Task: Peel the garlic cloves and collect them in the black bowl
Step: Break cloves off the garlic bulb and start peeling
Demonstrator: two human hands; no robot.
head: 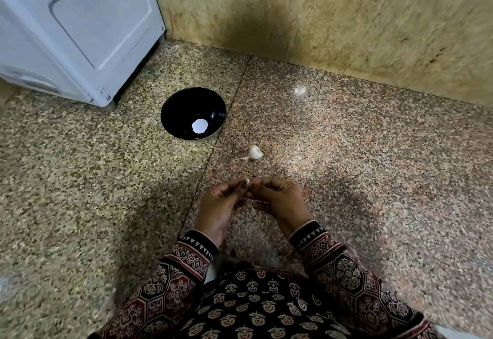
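A black bowl [186, 103] sits on the speckled stone floor, left of centre, with a bright white spot in its bottom that I cannot identify. A white garlic piece [254, 152] lies on the floor just right of and nearer than the bowl. Below it, my left hand [221, 205] and my right hand [277, 201] meet fingertip to fingertip, pinching a small garlic clove [247, 180] between them. Only the pale tip of the clove shows above my thumbnail; the rest is hidden by my fingers.
A white appliance [80, 26] stands at the far left, close behind the bowl. A yellowish stone wall [320, 18] runs along the back. A floor seam [213, 151] runs diagonally past the bowl. My patterned sleeves and lap fill the bottom.
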